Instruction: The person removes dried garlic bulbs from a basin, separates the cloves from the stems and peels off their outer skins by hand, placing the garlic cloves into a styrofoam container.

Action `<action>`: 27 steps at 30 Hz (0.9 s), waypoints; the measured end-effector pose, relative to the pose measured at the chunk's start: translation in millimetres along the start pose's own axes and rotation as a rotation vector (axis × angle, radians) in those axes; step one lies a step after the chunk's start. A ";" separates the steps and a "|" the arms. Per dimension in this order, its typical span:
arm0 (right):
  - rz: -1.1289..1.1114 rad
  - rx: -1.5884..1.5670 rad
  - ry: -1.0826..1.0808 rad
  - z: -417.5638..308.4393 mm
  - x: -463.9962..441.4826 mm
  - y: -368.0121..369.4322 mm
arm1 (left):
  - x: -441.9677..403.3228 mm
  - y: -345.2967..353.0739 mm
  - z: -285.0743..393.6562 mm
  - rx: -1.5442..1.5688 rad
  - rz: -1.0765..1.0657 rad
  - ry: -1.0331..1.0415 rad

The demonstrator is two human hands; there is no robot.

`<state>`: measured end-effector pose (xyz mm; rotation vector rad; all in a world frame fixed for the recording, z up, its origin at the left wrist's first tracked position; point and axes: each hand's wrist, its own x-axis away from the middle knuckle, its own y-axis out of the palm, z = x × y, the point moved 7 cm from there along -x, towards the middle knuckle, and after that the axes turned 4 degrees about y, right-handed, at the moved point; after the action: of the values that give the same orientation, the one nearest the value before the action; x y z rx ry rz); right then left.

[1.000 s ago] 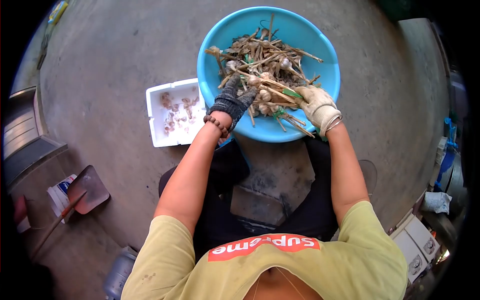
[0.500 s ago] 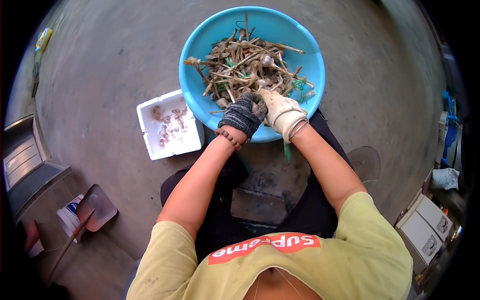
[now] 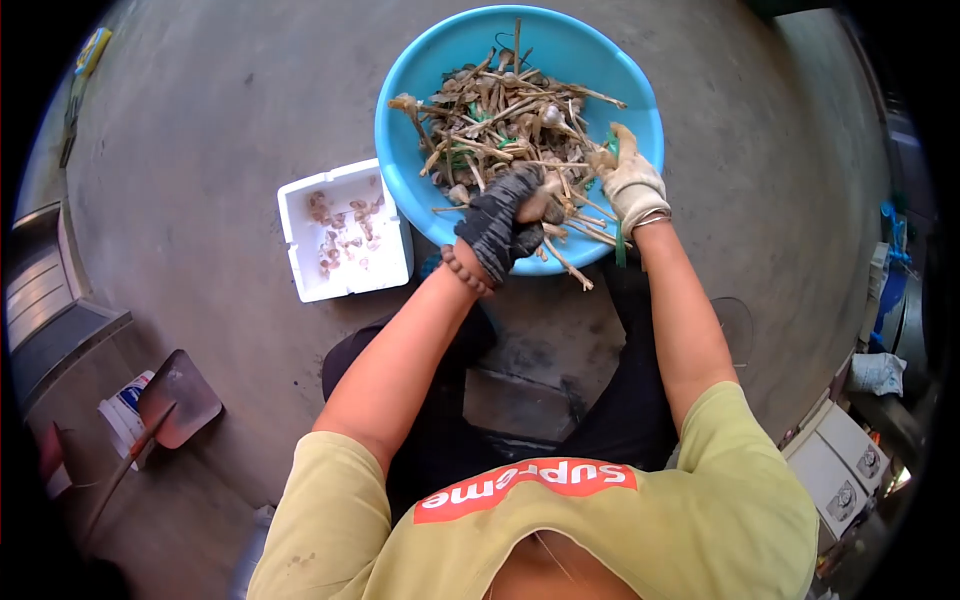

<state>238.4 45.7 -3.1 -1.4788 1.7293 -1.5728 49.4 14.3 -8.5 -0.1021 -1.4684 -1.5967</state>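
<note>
A round blue basin point(image 3: 410, 195) holds a heap of dried garlic point(image 3: 500, 110) with long stalks and bits of green tie. My left hand point(image 3: 497, 222), in a dark grey glove, is closed round garlic bulbs at the basin's near edge, their stalks pointing down to the right. At the basin's right side my right hand point(image 3: 632, 185), in a cream glove, has its fingers apart beside a strip of green tie point(image 3: 619, 245) that hangs over the rim. Whether the strip is caught on the right glove is hard to tell.
Left of the basin a white foam box point(image 3: 290, 235) holds small garlic pieces. A shovel point(image 3: 180, 400) and a white bucket point(image 3: 122, 415) stand at the lower left. At the right edge are white panels point(image 3: 835, 465) and a white bag point(image 3: 877, 374).
The hands were together half a second ago; now my right hand has moved right and opened, while my left hand keeps hold of garlic. The view has shifted slightly.
</note>
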 end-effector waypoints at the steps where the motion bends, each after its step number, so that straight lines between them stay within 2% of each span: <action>1: 0.002 -0.001 -0.002 -7.8 3.5 1.6 | 7.5 0.0 31.7 -0.662 0.016 0.447; 2: 0.060 0.069 -0.155 -26.4 6.1 1.1 | 22.8 13.6 47.2 -1.328 0.033 0.897; 3: 0.113 0.141 -0.307 -43.8 11.9 2.7 | 5.0 -7.4 39.0 -1.019 -0.040 0.656; 4: 0.108 0.139 -0.308 -50.5 14.6 5.4 | -4.1 -19.3 37.7 -1.019 -0.036 0.653; 6: 0.088 -0.282 -0.494 -76.6 27.8 -6.9 | -7.8 -19.4 44.7 -0.710 0.005 0.629; 7: -0.141 -0.489 -0.408 -82.7 35.2 -5.5 | -11.5 -27.4 25.9 0.168 0.163 0.176; 8: -0.340 -0.642 -0.357 -86.4 42.2 4.1 | -16.4 -35.3 20.7 0.166 0.163 0.172; 10: -0.406 -0.591 -0.394 -90.1 51.0 11.8 | -21.2 -36.6 39.2 -0.874 0.003 0.680; 11: -0.331 -0.663 -0.427 -94.8 54.6 10.8 | -18.4 -24.4 42.0 -1.090 -0.030 0.757; 12: -0.327 -0.665 -0.422 -93.8 56.5 7.6 | -17.8 -19.2 42.6 -1.092 -0.036 0.753; 14: -0.408 -0.544 -0.383 -95.7 61.6 2.1 | -20.0 -4.4 34.0 -1.509 -0.107 0.637; 16: -0.446 -0.524 -0.371 -96.7 61.8 3.8 | -25.0 -11.9 31.2 -1.504 -0.100 0.635; 18: -0.360 -0.500 -0.374 -96.3 63.7 -3.1 | -25.6 -9.1 28.5 -1.794 -0.076 0.587; 22: -0.199 -0.399 -0.465 -93.6 57.6 4.0 | -14.9 -4.3 30.6 -1.682 0.026 0.622; 24: -0.264 -0.310 -0.295 -88.6 53.6 9.9 | -31.8 -36.3 11.6 -0.725 0.112 0.209; 25: -0.317 -0.248 -0.276 -90.4 54.5 8.9 | -33.3 -38.6 8.0 -0.687 0.115 0.231; 26: -0.320 -0.247 -0.278 -90.6 56.0 10.0 | -30.1 -36.5 12.0 -0.685 0.118 0.232; 27: -0.274 -0.190 -0.307 -91.7 57.6 9.0 | -22.7 -12.5 24.1 -1.314 -0.063 0.508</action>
<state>137.8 39.9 37.7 -2.0047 1.5845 -1.2405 41.8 44.8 -24.9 -0.3560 0.1107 -2.1751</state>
